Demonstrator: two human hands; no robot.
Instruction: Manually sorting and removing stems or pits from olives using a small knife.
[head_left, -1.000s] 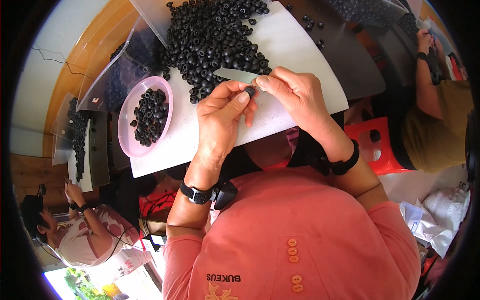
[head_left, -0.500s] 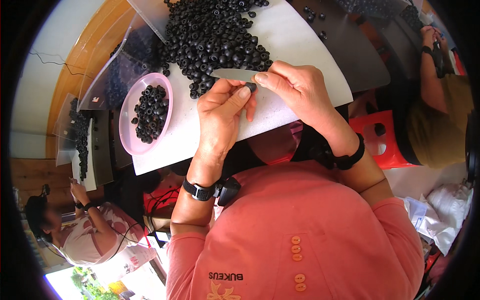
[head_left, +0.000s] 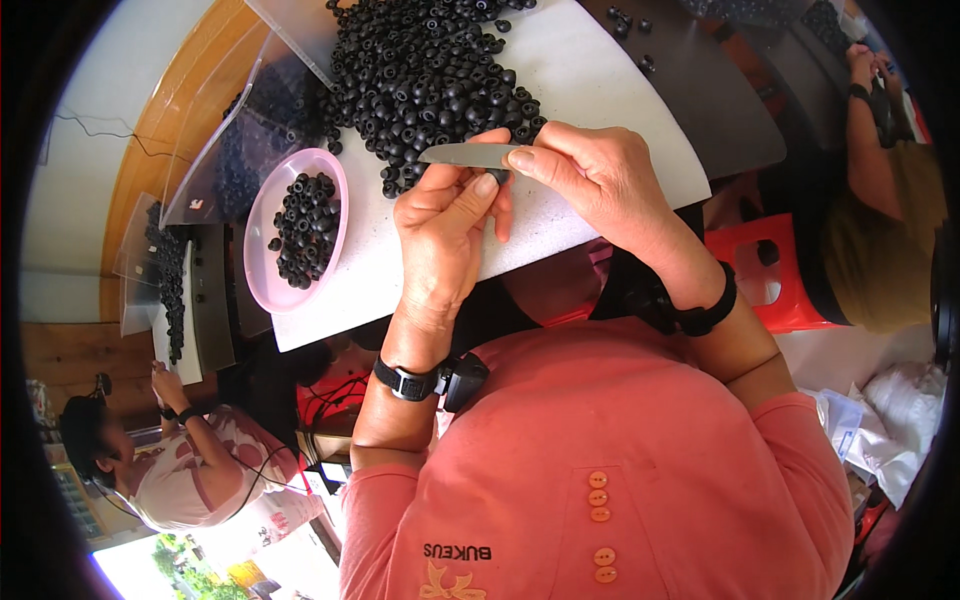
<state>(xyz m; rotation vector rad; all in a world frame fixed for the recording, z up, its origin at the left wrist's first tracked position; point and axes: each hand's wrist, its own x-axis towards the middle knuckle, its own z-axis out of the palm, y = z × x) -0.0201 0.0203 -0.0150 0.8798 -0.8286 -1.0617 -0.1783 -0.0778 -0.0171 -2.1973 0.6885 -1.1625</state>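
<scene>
My left hand (head_left: 445, 225) is closed, pinching a small round black part (head_left: 498, 176) between thumb and fingers. Gripped in my right hand (head_left: 595, 180) is a knife (head_left: 465, 155), its handle hidden by the fingers. The grey blade points left and lies across the left fingers, just above the black part; whether it touches the part I cannot tell. Just beyond both hands spreads a big pile of similar black parts (head_left: 440, 85), many with a hole in the middle, on the white tabletop (head_left: 560, 235).
A pink oval bowl (head_left: 252, 250) with more black parts stands left of my hands. Behind it rises a clear plastic panel (head_left: 215, 150). A red stool (head_left: 735, 245) is at the right. Other people work at the far left (head_left: 200, 460) and far right (head_left: 880, 230).
The knife blade has tilted slightly and shows more of its flat side. Both hands keep their grips. The whole view has shifted a little.
</scene>
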